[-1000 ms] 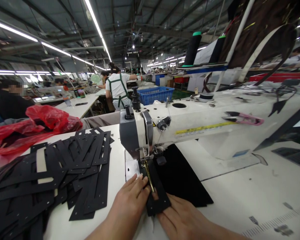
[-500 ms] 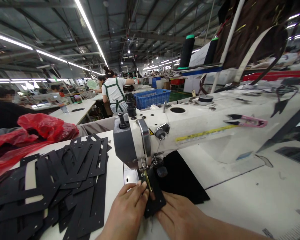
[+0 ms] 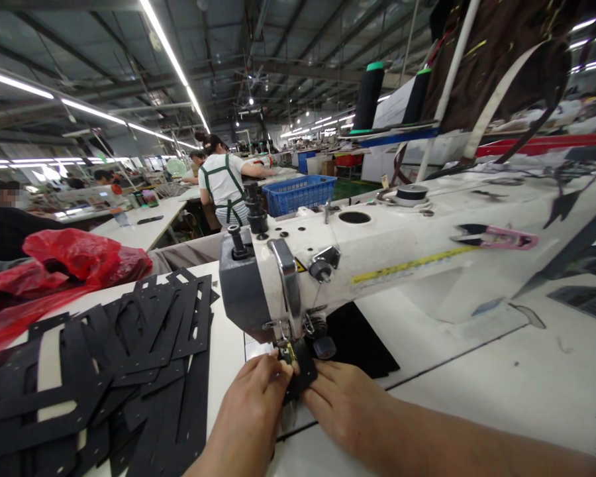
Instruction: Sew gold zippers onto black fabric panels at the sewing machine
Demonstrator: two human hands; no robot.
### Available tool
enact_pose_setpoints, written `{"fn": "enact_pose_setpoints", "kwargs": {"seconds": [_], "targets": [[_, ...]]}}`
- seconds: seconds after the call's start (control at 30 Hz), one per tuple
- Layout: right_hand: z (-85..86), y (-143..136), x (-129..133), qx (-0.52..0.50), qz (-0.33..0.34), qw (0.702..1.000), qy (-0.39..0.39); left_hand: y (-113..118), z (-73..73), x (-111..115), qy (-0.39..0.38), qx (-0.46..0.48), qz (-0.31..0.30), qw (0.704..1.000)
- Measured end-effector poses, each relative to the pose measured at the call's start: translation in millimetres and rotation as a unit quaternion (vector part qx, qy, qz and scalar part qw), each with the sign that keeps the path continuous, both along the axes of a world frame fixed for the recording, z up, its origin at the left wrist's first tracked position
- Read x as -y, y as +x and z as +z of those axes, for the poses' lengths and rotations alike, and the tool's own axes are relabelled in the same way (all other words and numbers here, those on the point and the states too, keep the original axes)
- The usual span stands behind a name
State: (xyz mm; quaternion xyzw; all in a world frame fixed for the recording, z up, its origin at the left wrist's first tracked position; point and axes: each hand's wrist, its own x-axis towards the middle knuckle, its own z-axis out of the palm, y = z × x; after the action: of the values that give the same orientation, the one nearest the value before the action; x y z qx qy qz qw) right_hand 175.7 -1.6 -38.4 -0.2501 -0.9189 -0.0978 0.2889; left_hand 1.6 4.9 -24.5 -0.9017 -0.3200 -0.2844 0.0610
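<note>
A black panel (image 3: pixel 305 372) with a short brass-toothed zipper (image 3: pixel 291 352) lies under the presser foot of a white sewing machine (image 3: pixel 427 265). My left hand (image 3: pixel 252 401) is closed, fingertips pinched at the panel's left edge beside the zipper. On the other side, my right hand (image 3: pixel 345 405) grips the panel's right edge and near corner, its fingers together and partly hidden. Behind the needle area, a larger black sheet (image 3: pixel 360 341) lies flat under the machine arm.
Black cut-out frames (image 3: pixel 149 371) are heaped on the table to the left, beside a red plastic bag (image 3: pixel 84 258). Pink-handled thread snips (image 3: pixel 496 236) rest on the machine arm. Beyond are a blue crate (image 3: pixel 300 193), thread cones (image 3: pixel 370 98) and a co-worker (image 3: pixel 223 182).
The panel and zipper have fed away from me under the presser foot, with both hands following forward. The black sheet behind shows less to the right. The view has shifted slightly.
</note>
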Motion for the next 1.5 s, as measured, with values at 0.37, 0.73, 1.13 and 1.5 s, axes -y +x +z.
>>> {"fn": "enact_pose_setpoints", "kwargs": {"seconds": [0.37, 0.73, 1.13, 1.5], "targets": [[-3.6, -4.2, -6.8, -0.043, -0.017, 0.999, 0.007, -7.7, -16.7, -4.0, 0.002, -0.019, 0.039, 0.999], [-12.9, -1.5, 4.3, -0.061, -0.039, 0.996, 0.047, -3.3, -22.9, -0.2, 0.019, -0.037, 0.056, 0.998], [1.6, -3.4, 0.1, -0.077, -0.05, 0.994, 0.05, -1.0, -25.5, -10.2, 0.028, -0.053, 0.072, 0.996], [-2.3, -1.3, -15.5, -0.043, -0.092, 0.995, 0.017, -11.5, -25.1, -14.8, 0.072, -0.055, 0.035, 0.995]]}}
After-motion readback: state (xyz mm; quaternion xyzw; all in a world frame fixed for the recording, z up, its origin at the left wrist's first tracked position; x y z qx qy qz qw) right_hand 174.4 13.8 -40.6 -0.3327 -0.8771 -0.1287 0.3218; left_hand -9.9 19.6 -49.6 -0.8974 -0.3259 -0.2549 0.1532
